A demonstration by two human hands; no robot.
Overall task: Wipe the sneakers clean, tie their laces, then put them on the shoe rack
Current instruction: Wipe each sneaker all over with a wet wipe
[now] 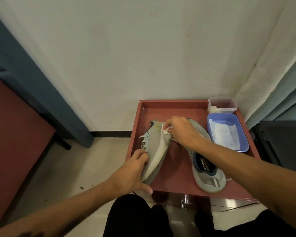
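Note:
Two grey sneakers lie on a reddish-brown cabinet top (174,110). The left sneaker (158,147) is tipped on its side, its pale sole edge facing me and its white laces hanging loose on the left. My left hand (132,173) grips its heel end. At its toe end my right hand (181,130) pinches a small crumpled white wipe (166,131) against the shoe. The right sneaker (207,170) stands upright, heel toward me, partly hidden under my right forearm.
A blue tray (227,132) with white wipes sits at the cabinet's right edge, a clear lidded box (222,105) behind it. A white wall is behind, a red seat (15,134) to the left, and my dark-trousered knees are below. The tiled floor has small bits of dirt.

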